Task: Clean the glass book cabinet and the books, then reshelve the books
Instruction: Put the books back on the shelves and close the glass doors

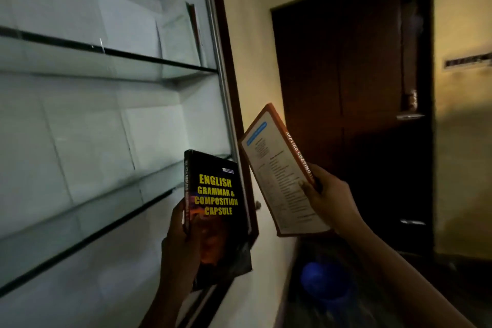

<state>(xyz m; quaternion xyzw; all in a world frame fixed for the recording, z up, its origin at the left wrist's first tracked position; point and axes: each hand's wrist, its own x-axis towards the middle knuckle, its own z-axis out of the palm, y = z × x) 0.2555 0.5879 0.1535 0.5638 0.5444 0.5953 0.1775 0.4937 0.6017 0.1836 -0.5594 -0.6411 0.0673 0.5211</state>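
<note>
My left hand (177, 237) grips a black book (217, 210) titled "English Grammar & Composition Capsule" by its spine, upright in front of the glass cabinet's right edge. My right hand (323, 192) holds an orange-edged book (279, 176) with "Applied Costing" on its spine, tilted left, its white back cover facing me. The glass cabinet (106, 61) fills the left side; its glass shelves (111, 208) are bare apart from one thin book (195, 32) leaning in the upper right corner.
The cabinet's dark wooden frame (226, 61) runs down beside a cream wall. A dark wooden door (359, 88) with a metal handle (410, 116) stands to the right. A blue round object (323, 282) lies low down, below my right arm. The room is dim.
</note>
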